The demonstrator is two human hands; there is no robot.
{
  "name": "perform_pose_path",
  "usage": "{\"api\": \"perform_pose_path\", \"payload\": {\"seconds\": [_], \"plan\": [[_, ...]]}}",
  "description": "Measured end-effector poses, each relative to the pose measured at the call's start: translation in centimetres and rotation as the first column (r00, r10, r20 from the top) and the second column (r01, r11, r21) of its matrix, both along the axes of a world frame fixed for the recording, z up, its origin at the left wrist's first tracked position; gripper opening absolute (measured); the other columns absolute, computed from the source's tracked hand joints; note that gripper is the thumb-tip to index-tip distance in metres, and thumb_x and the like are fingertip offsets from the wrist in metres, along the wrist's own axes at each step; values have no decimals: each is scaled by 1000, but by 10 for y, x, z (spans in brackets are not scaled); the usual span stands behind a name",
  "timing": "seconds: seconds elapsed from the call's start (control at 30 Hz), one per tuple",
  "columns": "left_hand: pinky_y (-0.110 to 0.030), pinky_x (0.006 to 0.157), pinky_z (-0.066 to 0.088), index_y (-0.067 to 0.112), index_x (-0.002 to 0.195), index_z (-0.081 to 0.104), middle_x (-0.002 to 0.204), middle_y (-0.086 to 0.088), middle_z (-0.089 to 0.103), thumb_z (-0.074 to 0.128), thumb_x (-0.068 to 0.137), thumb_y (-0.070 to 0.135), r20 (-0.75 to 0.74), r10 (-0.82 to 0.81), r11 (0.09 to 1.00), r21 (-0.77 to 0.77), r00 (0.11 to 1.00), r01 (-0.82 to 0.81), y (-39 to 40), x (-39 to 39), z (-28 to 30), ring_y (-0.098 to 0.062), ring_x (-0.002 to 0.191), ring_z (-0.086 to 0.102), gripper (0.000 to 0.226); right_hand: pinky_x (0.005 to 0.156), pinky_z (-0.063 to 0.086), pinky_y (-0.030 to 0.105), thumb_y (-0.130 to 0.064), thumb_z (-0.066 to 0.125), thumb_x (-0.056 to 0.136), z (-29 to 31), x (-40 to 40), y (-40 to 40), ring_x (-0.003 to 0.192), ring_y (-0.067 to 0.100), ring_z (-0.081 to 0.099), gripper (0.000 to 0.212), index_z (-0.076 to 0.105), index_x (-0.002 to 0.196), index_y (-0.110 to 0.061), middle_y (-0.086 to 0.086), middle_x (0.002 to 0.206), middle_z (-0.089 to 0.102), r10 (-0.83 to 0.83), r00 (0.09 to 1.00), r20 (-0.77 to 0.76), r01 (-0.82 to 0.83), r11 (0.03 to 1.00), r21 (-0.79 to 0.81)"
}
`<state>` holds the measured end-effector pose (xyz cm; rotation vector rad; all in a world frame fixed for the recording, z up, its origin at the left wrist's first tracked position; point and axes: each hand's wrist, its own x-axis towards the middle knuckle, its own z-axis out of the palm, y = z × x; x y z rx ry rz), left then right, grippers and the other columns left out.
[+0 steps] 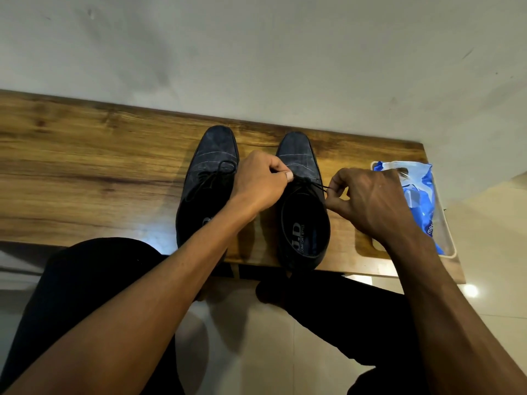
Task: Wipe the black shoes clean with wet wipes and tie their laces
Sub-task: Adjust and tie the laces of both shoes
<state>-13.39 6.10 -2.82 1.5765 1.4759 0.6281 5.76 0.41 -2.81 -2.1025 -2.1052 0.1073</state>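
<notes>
Two black shoes stand side by side on a wooden table [85, 166], toes toward the wall. The left shoe [208, 178] has a tied bow on its laces. Over the right shoe [302, 212], my left hand [259, 183] pinches one end of its black lace [316, 185] at the tongue. My right hand [370, 201] pinches the other end just right of the shoe's opening, and the lace is stretched between both hands. A blue pack of wet wipes [419, 195] lies to the right, partly behind my right hand.
The wipes pack sits in a shallow pale tray [449, 240] at the table's right end. A plain wall rises behind the table. My dark-trousered legs are under the near table edge, above a tiled floor.
</notes>
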Motion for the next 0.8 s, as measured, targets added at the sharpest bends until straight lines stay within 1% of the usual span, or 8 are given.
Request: {"api": "perform_pose_path", "payload": {"seconds": [0.1,0.2,0.33,0.4,0.47,0.57,0.7,0.8], "plan": [[-30,92,52,16,94,78,107,3,74,71,92,17,-35,3,999,38,999,-2,2,-2,-3,-7,97,62,8,90,35,44,-45,64,85,-1,3,1,73,10,55,15,58,77,-33,-14,82,65,-12,1000,-21,11,999,-50],[-31,90,54,15,94,78,105,3,75,71,92,15,-53,5,997,76,999,-1,4,-3,-6,-5,90,62,8,81,38,38,-41,65,84,-1,4,1,77,12,61,11,60,78,-33,-13,81,67,-4,997,-71,-3,996,-90],[-19,77,49,17,99,78,108,2,74,67,95,13,-88,-42,992,113,995,52,4,-4,-7,-5,91,62,12,76,48,35,-35,65,88,0,7,0,70,5,62,10,61,80,-33,-21,72,62,-34,974,-225,20,998,-65],[-28,88,53,20,108,75,116,1,71,63,96,12,-107,-63,981,177,992,81,3,-2,-7,-11,103,63,19,70,45,28,-34,66,89,2,9,0,67,-1,61,10,62,80,-32,-22,72,61,-44,959,-281,32,998,-48],[-37,102,45,24,118,71,122,0,65,62,96,16,-171,-100,948,283,980,146,1,1,-6,-18,116,57,25,66,42,20,-31,66,89,4,8,1,66,-4,60,9,64,81,-29,-21,72,62,-53,946,-321,47,999,-26],[-34,94,31,28,119,71,119,3,62,60,92,33,-230,-140,900,377,963,221,-4,8,-4,-19,118,51,29,60,36,2,-28,67,89,7,6,3,67,-4,60,7,67,83,-26,-20,74,63,-61,930,-361,70,997,10],[-39,92,34,31,109,74,112,7,67,65,89,49,-330,-178,869,389,927,305,-8,15,-8,-18,110,53,29,59,39,3,-25,68,90,10,2,4,69,-7,58,5,68,85,-24,-19,74,62,-31,907,-419,58,997,52],[-42,93,38,32,104,75,103,8,70,70,88,43,-319,-169,869,399,933,293,-10,18,-13,-19,104,56,20,59,39,4,-25,68,89,10,1,3,71,-7,58,5,68,84,-24,-18,75,63,-5,903,-430,43,996,77]]}}
